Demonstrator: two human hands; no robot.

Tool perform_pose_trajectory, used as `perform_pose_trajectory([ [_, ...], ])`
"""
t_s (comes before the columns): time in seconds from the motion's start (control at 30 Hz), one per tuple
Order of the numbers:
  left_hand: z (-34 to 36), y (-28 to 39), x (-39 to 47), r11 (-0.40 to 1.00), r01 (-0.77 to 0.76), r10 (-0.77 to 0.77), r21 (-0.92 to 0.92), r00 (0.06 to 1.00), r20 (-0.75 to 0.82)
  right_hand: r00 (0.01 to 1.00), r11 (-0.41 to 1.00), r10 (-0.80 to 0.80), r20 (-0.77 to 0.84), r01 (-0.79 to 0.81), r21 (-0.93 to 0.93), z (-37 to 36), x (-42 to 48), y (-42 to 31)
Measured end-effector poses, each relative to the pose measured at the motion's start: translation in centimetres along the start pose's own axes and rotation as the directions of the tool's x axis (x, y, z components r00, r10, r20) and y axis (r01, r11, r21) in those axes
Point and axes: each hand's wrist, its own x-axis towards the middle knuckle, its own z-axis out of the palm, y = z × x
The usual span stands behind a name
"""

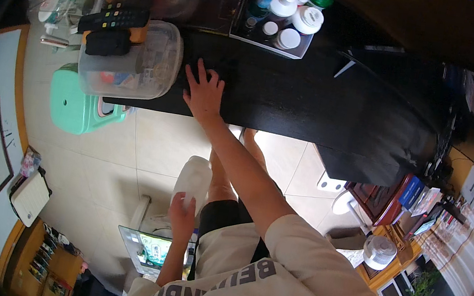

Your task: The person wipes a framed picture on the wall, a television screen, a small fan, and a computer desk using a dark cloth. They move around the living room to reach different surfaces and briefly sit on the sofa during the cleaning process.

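Observation:
My right hand (205, 94) lies palm down with its fingers spread on the black tabletop (271, 94), just right of a clear plastic storage box (158, 65). It holds nothing. Lower down, in front of the table edge, my left hand (182, 215) grips a white bottle-shaped container (192, 178) near its lower end, above the tiled floor. On the box lie a black remote control (112, 19) and a dark case (108, 42). A shallow tray (272, 50) at the table's far side holds several bottles with white, blue and red caps.
A mint-green plastic stool (74, 102) stands on the floor at left, beyond the table's end. A dark red wooden cabinet (375, 202) with books and a white fan (379, 252) are at right. Behind my left arm is a lit screen (152, 249).

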Motion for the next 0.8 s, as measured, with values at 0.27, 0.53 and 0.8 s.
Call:
perform_pose_trajectory([
  [0.27,0.4,-0.2,-0.2,0.998,0.055,-0.055,-0.002,0.998,0.005,0.958,0.953,0.286,0.001,-0.284,-0.106,-7.9,-12.2,19.9],
  [0.53,-0.1,3.0,0.4,1.000,0.011,-0.012,-0.021,1.000,-0.027,0.711,0.681,0.611,-0.346,-0.696,-0.227,-4.6,-16.4,24.6],
  [0.8,-1.7,10.0,1.9,0.990,-0.036,0.029,-0.137,0.998,-0.052,0.985,0.986,-0.163,0.046,0.162,0.030,-2.5,-8.9,8.8],
])
